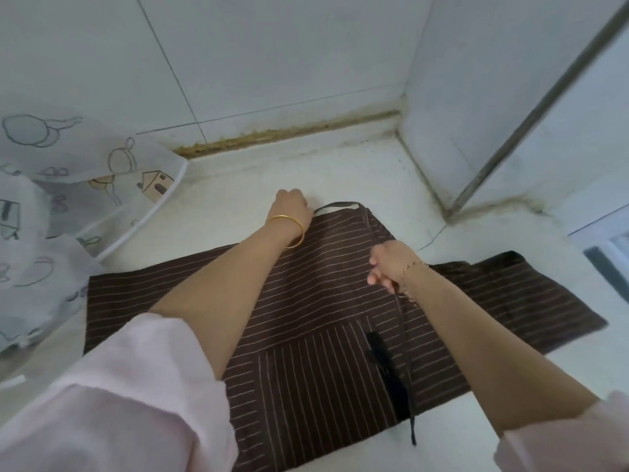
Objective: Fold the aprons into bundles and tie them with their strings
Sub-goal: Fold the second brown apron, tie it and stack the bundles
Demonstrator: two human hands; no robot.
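A brown striped apron [306, 301] lies spread flat on the white counter [357, 172], filling the middle and lower part of the frame, its bib toward the tiled wall and one side reaching out to the right. A neck loop [337, 205] lies at the top edge. The left hand [291, 206] sits at the bib's upper left corner, fingers curled down onto the cloth edge and gripping it; a gold bangle [289, 229] circles the wrist. The right hand [391, 264], right of centre, hovers over the apron and pinches a dark string [410, 369], which runs from the fingers down to the lower edge of the apron. Beside the string lies a black strip [388, 369]. Pink sleeves [119, 386] cover both upper forearms. A white printed cloth [51, 185] fills the upper left.
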